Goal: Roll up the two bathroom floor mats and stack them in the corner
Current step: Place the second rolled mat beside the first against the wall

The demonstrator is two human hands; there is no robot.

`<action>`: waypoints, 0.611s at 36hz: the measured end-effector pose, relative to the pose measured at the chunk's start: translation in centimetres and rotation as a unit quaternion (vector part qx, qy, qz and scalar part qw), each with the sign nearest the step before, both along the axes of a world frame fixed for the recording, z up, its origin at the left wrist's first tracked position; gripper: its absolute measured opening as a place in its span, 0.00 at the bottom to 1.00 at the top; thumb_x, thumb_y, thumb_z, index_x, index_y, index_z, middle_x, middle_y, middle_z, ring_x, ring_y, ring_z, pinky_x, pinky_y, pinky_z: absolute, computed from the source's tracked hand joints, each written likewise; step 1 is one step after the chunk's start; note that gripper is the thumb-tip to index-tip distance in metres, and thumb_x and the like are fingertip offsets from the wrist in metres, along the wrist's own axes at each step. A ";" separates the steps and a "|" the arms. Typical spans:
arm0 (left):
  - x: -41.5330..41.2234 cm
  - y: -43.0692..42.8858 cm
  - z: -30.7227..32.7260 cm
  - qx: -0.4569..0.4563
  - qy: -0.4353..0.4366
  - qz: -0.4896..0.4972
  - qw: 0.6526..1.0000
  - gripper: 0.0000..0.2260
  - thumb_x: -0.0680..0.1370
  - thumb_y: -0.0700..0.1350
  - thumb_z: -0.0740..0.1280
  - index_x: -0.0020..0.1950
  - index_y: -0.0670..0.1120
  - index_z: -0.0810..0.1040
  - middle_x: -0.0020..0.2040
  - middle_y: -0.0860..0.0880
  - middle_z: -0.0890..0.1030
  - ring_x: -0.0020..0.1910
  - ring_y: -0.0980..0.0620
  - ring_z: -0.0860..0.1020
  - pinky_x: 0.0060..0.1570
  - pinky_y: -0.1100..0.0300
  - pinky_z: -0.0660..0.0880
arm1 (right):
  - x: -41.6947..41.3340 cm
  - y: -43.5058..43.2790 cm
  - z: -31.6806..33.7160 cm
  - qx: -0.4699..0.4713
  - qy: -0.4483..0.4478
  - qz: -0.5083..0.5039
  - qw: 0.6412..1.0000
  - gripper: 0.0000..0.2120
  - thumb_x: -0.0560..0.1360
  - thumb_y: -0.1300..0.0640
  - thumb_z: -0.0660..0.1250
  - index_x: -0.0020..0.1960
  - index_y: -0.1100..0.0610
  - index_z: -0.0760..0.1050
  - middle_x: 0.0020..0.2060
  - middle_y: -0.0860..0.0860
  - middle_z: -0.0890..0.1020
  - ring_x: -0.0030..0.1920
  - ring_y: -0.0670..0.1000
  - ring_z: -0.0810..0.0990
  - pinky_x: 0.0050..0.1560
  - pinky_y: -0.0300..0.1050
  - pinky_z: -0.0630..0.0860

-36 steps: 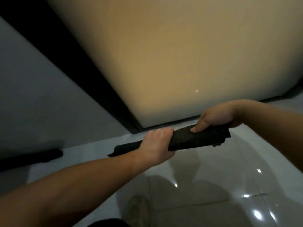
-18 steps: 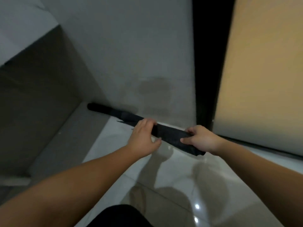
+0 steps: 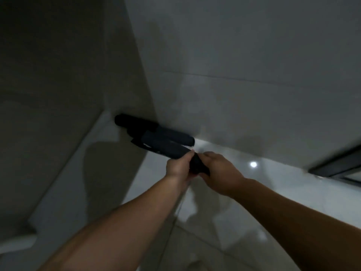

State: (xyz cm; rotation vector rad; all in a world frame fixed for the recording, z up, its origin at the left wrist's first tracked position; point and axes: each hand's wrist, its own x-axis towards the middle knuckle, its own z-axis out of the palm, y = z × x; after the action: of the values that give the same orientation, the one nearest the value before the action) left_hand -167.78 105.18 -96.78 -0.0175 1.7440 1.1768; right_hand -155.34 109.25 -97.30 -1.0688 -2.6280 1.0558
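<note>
One dark rolled mat (image 3: 172, 136) lies on the floor along the foot of the grey wall, its far end in the corner. A second dark rolled mat (image 3: 166, 147) runs beside it on the near side, overlapping it in the view. My left hand (image 3: 178, 166) and my right hand (image 3: 220, 173) both grip the near end of this second roll, close together. I cannot tell whether its far end rests on the floor or on the first roll. A loose flap sticks out near its far end.
Glossy white floor tiles (image 3: 254, 202) reflect a ceiling light. A grey tiled wall (image 3: 244, 85) rises behind the mats, and a darker wall (image 3: 58, 94) forms the corner at the left. A dark door frame (image 3: 338, 167) shows at the right edge.
The view has swung left from the door to the corner. Both hands have carried the second roll up beside the first roll at the wall, and they now sit closer together at its near end.
</note>
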 end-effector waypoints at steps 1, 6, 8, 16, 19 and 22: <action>-1.0 0.1 0.2 0.002 -0.008 0.012 1.000 0.13 0.76 0.42 0.69 0.57 0.36 0.76 0.47 0.39 0.82 0.42 0.43 0.81 0.37 0.53 0.80 | -0.9 0.1 -0.2 -0.006 -0.012 0.019 1.000 0.24 0.75 0.56 0.62 0.70 0.54 0.65 0.59 0.55 0.74 0.54 0.58 0.75 0.55 0.52 0.74; -5.1 0.2 -1.2 0.002 0.000 0.058 0.998 0.18 0.75 0.44 0.69 0.63 0.39 0.73 0.51 0.40 0.83 0.44 0.44 0.83 0.34 0.58 0.79 | -4.1 0.7 -1.5 -0.030 -0.015 0.074 0.997 0.31 0.77 0.57 0.59 0.77 0.51 0.52 0.67 0.57 0.66 0.59 0.59 0.72 0.61 0.51 0.72; -6.2 0.7 -2.2 -0.003 0.004 0.077 0.997 0.16 0.76 0.43 0.67 0.62 0.38 0.74 0.50 0.39 0.83 0.41 0.44 0.83 0.29 0.60 0.78 | -5.5 1.3 -3.5 -0.001 -0.005 0.103 0.995 0.31 0.77 0.58 0.60 0.77 0.52 0.53 0.68 0.58 0.66 0.60 0.60 0.71 0.62 0.50 0.71; -11.0 3.2 -6.7 -0.012 0.012 0.091 0.996 0.07 0.77 0.46 0.69 0.48 0.41 0.78 0.35 0.46 0.83 0.24 0.55 0.80 0.21 0.65 0.75 | -11.6 4.2 -10.9 0.047 0.045 0.135 0.989 0.28 0.64 0.70 0.70 0.63 0.60 0.76 0.61 0.65 0.78 0.53 0.68 0.81 0.48 0.60 0.80; -12.1 4.3 -8.1 -0.013 0.018 0.108 0.994 0.09 0.76 0.43 0.69 0.52 0.38 0.78 0.40 0.44 0.81 0.25 0.54 0.81 0.24 0.63 0.77 | -12.7 5.3 -12.4 0.117 0.015 0.136 0.984 0.32 0.54 0.73 0.76 0.58 0.59 0.80 0.56 0.64 0.81 0.47 0.67 0.83 0.39 0.58 0.81; -12.9 5.3 -9.1 -0.014 0.003 0.113 0.994 0.12 0.78 0.43 0.68 0.57 0.38 0.77 0.41 0.44 0.82 0.31 0.50 0.81 0.30 0.60 0.78 | -13.2 6.2 -12.6 0.118 0.005 0.151 0.981 0.31 0.63 0.73 0.69 0.65 0.60 0.74 0.65 0.67 0.73 0.60 0.71 0.75 0.51 0.64 0.78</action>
State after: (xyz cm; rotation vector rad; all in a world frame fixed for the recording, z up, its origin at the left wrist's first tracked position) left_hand -180.72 110.43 -105.84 -0.2339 1.7972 1.3155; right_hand -168.58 115.44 -109.87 -0.6287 -2.8788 0.7620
